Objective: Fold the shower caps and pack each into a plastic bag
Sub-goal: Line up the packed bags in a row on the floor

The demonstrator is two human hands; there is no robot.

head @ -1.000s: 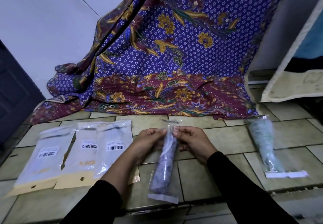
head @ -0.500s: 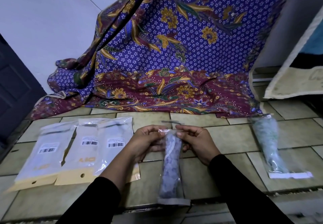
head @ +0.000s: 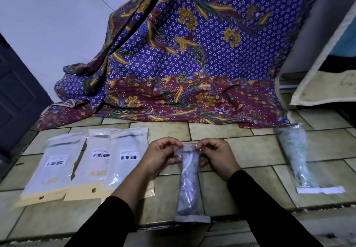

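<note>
A clear plastic bag (head: 189, 187) with a folded bluish-purple shower cap inside hangs upright over the tiled floor in front of me. My left hand (head: 161, 157) pinches the bag's top left corner and my right hand (head: 217, 157) pinches the top right corner, holding the top strip taut between them. A second clear bag (head: 297, 158) holding a pale green shower cap lies on the tiles at the right, its white flap end toward me.
Three white and tan barcoded packets (head: 92, 163) lie side by side on the floor at the left. A purple and maroon batik cloth (head: 183, 85) hangs and spreads behind. A dark door (head: 17, 96) is at far left, a pale mat (head: 325, 90) at right.
The bag has turned to face me flat, and both hands have spread apart to its top corners. The view has shifted slightly.
</note>
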